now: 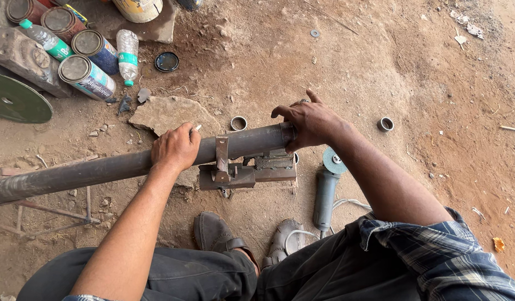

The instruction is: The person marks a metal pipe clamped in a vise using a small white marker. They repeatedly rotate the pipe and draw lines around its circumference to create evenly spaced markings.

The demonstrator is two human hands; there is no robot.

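Dirt floor (380,56): left hand (175,147) clenched round steel pipe (101,167); right hand (310,120) fingers grasping pipe end, grinder (326,192) nearby.

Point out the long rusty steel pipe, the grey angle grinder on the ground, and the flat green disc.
long rusty steel pipe (101,170): head view, bare middle of its length.
grey angle grinder (325,195): head view, on its body.
flat green disc (18,103): head view, on its face.
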